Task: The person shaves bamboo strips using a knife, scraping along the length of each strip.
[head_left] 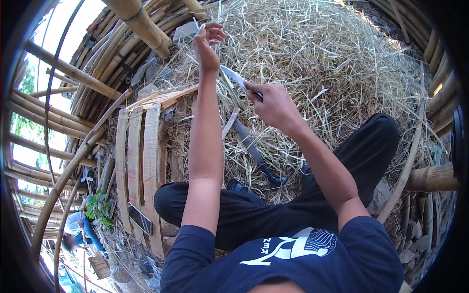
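Note:
My right hand (276, 105) is wrapped round the dark handle of a knife (233, 76), its blade pointing up and left towards my left wrist. My left hand (207, 44) is raised ahead of it, fingers curled, with a thin pale bamboo strip (196, 22) showing at the thumb side. Most of that strip is hidden by the hand. Between my legs a machete (249, 145) with a black handle lies on the shavings. Beside its blade is a short flat piece of wood (230, 123).
Pale shavings (312, 58) cover the ground ahead. To my left stands a slatted wooden pallet (136, 166) with a phone (140, 219) on it. Bamboo poles (139, 27) frame the space. Another person (80, 229) is crouched outside at the lower left.

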Demonstrator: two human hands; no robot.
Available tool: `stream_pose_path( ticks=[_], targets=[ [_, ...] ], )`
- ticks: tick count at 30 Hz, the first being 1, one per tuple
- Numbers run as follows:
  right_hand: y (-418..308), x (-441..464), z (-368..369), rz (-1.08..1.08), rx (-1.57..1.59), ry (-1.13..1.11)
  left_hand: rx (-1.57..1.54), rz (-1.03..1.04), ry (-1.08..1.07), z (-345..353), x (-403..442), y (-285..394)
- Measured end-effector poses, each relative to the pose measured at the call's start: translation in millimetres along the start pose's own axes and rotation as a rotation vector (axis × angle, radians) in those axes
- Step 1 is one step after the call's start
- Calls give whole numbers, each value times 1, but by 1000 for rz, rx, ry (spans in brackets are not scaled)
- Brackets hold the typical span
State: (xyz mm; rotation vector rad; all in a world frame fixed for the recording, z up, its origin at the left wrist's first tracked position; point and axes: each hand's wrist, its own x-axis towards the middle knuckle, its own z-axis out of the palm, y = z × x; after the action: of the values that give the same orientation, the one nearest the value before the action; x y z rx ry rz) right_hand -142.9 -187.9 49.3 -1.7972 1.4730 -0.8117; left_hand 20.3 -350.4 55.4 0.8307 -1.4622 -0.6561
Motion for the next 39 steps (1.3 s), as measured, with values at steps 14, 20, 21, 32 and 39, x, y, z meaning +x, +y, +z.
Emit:
stream_pose_path(
  ticks=[14, 20, 21, 32, 39],
  targets=[
    [-1, 12, -29, 26, 160, -7, -23, -20, -14, 21, 14, -13],
    [7, 13, -29, 0, 92, 1, 23, -37, -65, 21, 16, -14],
    [7, 12, -28, -64, 166, 57, 25, -41, -62, 21, 15, -13],
    [5, 14, -32, -57, 106, 24, 18, -44, -57, 22, 13, -13],
    [5, 8, -24, 8, 110, -19, -7, -27, -62, 8, 10, -13]
  ],
)
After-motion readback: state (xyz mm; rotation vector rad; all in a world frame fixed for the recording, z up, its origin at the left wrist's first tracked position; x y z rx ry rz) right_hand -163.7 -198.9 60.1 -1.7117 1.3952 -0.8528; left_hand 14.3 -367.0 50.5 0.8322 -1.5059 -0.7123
